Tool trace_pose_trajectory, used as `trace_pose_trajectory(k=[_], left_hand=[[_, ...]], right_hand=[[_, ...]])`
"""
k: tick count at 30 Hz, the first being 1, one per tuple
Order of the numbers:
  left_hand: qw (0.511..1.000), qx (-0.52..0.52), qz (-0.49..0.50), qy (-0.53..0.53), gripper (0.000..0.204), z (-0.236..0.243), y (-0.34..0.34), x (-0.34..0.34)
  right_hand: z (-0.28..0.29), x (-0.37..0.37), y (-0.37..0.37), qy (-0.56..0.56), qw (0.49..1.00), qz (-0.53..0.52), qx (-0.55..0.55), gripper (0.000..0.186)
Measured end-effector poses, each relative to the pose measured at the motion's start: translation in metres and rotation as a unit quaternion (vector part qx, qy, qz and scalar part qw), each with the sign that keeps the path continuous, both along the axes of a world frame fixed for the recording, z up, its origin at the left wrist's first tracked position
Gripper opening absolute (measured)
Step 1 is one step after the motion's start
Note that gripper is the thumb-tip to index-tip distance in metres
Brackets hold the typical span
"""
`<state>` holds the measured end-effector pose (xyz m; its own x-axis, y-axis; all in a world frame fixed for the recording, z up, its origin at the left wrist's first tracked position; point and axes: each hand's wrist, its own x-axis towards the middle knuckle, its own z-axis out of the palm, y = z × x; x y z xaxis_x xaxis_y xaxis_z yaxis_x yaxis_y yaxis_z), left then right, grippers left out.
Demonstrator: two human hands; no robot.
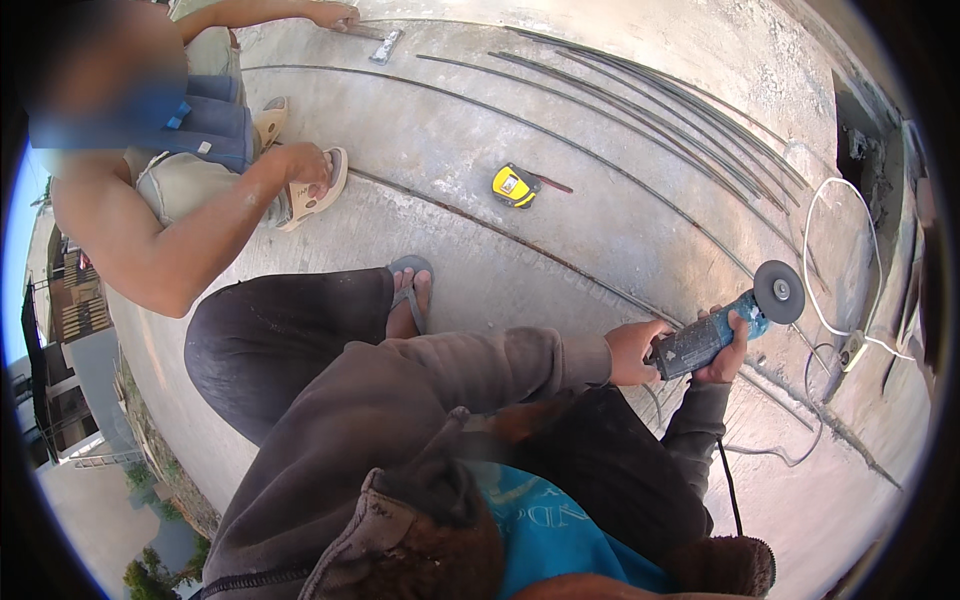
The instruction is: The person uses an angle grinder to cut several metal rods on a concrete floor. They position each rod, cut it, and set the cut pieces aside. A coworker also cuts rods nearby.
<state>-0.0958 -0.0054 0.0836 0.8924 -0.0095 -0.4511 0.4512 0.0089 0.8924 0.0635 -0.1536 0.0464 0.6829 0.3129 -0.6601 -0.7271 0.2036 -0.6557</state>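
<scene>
Head view: left hand [635, 352] and right hand [727, 355], fingers wrapped, grip an angle grinder [700, 344]; left of it are a labelled tape measure [515, 187] and lettered blue shirt [560, 535].

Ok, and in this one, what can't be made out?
All in the head view:
Underside of the angle grinder: hidden by its own body and the right hand.
Palm of the left hand: hidden by the hand's own back.
Disc: one still can't show whether it spins.
Co-worker's head: blurred over.
Handle end of the flat tool: covered by the co-worker's hand.
Markings on the tape measure: too small to read.
</scene>
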Motion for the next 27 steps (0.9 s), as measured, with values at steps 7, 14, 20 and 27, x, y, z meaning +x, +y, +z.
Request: trace_pose_trajectory(k=[7,14,20,27], left_hand=[[0.868,0.417,-0.259,-0.078,0.062,0.111,0.078,-0.035],[0.780,0.484,-0.322,-0.232,0.015,0.219,0.106,-0.131],[0.766,0.483,-0.251,-0.341,0.009,0.259,0.123,-0.178],[0.728,0.460,-0.369,-0.351,0.012,0.277,0.129,-0.155]], right_hand=[[0.020,-0.001,0.077,-0.008,0.997,0.075,0.016,0.026],[0.062,0.004,0.177,-0.063,0.980,0.189,-0.023,0.028],[0.088,-0.011,0.299,-0.112,0.970,0.207,-0.066,0.040],[0.100,-0.029,0.327,-0.079,0.979,0.155,-0.108,0.034]])
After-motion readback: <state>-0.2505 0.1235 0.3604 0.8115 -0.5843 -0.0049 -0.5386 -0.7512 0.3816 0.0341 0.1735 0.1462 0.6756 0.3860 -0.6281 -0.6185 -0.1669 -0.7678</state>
